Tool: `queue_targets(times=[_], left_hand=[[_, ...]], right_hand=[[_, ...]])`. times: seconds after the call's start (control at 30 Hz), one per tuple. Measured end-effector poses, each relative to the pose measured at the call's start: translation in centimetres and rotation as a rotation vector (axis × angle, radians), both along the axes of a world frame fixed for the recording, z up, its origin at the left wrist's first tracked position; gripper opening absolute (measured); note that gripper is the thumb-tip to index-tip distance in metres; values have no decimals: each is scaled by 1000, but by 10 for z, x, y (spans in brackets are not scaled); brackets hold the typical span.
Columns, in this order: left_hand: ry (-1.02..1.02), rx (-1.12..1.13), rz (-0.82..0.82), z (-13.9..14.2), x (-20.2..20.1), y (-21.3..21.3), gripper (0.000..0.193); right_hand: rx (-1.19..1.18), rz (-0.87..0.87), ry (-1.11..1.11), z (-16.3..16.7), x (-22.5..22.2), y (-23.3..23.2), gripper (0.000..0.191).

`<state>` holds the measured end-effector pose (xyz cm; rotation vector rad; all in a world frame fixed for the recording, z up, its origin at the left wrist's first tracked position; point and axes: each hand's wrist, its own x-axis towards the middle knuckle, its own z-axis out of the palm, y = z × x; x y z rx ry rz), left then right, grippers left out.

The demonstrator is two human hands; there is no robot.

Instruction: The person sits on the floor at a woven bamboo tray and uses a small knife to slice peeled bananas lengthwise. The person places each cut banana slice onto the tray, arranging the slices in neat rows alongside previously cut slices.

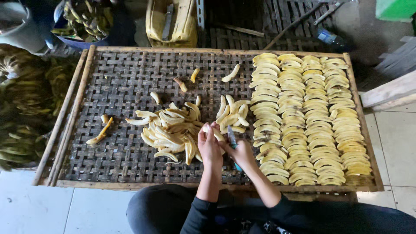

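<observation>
My left hand point(209, 147) grips a peeled banana point(216, 133) over the woven tray point(117, 78). My right hand point(242, 155) holds a knife point(232, 138) with a blue handle, its blade laid against that banana. A loose pile of peeled bananas point(171, 130) lies just left of my hands. A smaller heap point(232, 113) sits right behind them. On the tray's right half, sliced banana halves point(303, 117) lie in several neat overlapping columns.
Stray banana bits point(100, 133) dot the tray's left and far side. Green banana bunches point(21, 108) are stacked on the floor at left. A basin of bananas point(84, 19) and a yellow jerrycan point(171, 21) stand beyond the tray. White floor tiles point(52, 208) lie below.
</observation>
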<state>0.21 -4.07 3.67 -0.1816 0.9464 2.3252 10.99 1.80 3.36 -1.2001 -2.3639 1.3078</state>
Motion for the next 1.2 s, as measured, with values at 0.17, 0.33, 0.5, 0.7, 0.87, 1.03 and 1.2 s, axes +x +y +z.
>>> queue_targets(times=[0.17, 0.33, 0.5, 0.7, 0.87, 1.03, 1.2], left_hand=[[171, -120, -206, 33, 14, -46, 36], [149, -84, 64, 48, 11, -41, 32], [-45, 131, 37, 48, 6, -41, 57], [38, 45, 148, 58, 0, -41, 42], [12, 11, 130, 63, 1, -42, 31], [-17, 29, 122, 60, 2, -44, 26], [-35, 48, 93, 56, 7, -47, 24]], right_hand=[[-689, -60, 327, 16, 21, -27, 37], [145, 165, 321, 73, 37, -59, 33], [305, 211, 83, 121, 51, -79, 41], [471, 275, 156, 121, 43, -80, 42], [510, 262, 173, 105, 40, -81, 37], [466, 277, 153, 98, 39, -82, 40], [493, 269, 76, 96, 36, -81, 46]])
